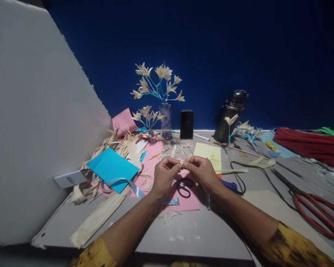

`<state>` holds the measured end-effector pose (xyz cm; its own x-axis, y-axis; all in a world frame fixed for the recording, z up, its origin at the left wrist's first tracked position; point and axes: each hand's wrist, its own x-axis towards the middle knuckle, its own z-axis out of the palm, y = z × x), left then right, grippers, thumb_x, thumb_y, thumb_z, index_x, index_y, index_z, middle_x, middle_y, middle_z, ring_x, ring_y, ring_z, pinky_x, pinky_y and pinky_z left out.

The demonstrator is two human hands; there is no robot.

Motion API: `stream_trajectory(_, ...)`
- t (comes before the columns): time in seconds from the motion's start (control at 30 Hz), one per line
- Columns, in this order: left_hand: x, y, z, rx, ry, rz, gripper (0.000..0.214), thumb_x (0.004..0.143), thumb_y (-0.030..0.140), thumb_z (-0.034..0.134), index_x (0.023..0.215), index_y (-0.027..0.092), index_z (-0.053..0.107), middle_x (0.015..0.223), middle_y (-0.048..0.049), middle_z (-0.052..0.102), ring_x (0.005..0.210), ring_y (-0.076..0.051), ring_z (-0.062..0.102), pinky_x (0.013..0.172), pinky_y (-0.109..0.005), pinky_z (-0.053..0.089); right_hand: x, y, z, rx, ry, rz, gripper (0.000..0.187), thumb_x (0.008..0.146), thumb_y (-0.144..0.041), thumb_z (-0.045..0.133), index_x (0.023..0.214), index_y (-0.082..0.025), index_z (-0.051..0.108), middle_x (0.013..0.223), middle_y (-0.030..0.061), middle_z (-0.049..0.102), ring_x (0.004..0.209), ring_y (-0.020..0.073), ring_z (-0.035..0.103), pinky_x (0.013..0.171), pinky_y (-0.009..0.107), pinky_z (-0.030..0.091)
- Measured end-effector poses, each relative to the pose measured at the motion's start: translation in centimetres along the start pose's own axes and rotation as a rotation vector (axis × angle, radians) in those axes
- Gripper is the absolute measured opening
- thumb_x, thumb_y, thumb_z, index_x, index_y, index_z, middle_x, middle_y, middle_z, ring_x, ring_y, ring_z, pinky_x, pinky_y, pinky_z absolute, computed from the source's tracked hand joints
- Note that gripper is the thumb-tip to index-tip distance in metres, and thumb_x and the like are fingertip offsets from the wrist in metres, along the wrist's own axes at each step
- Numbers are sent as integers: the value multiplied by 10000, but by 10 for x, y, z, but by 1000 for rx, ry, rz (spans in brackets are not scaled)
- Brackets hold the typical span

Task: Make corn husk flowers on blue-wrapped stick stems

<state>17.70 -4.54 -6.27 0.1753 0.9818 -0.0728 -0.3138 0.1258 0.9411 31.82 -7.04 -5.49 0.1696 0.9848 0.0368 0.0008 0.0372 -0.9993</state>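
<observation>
My left hand (167, 172) and my right hand (203, 170) meet over the middle of the table, fingertips together. Between them is a small cream-coloured piece of dried husk (185, 162), pinched by both hands and mostly covered by the fingers. Small scissors (184, 187) with dark handles lie just beneath, on a pink paper sheet (190, 203) strewn with husk scraps. A light-blue ribbon (133, 188) runs to the left of my left hand. Behind, husk flowers (164, 71) on blue-wrapped stems stand in a clear glass bottle (165, 120).
At left are a bright blue sheet (113, 168), a husk pile (115, 141) and a long husk strip (100, 218). A phone (186, 125) and a dark flask (229, 116) stand at the back. Large red-handled scissors (317, 211) and red cloth (308, 144) lie right.
</observation>
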Motion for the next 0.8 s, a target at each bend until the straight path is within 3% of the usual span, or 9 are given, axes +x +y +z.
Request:
stream_trajectory(0.27, -1, -1, -2, -11, -49, 14, 257, 669, 289, 821, 758, 176, 608, 716, 20, 628, 472, -107, 596, 461, -240, 485, -1, -2, -1, -86, 8, -60, 203, 763, -354, 730, 715, -162, 686, 694, 14, 655, 665, 158, 573, 606, 265, 430)
stream_trajectory(0.53, -7, 11, 4, -28, -63, -15, 281, 679, 286, 832, 785, 179, 595, 710, 36, 611, 454, -124, 613, 434, -246, 491, -1, 3, 3, 178, -12, 113, 314, 679, -438, 824, 764, -175, 677, 623, -27, 592, 521, 112, 498, 484, 240, 409)
stream_trajectory(0.8, -4, 11, 3, -53, -67, -21, 306, 672, 300, 857, 756, 170, 593, 746, 27, 622, 471, -102, 592, 419, -220, 456, -5, -3, 6, 288, -18, 119, 289, 674, -401, 847, 755, -166, 699, 696, 0, 663, 518, 99, 533, 456, 212, 430)
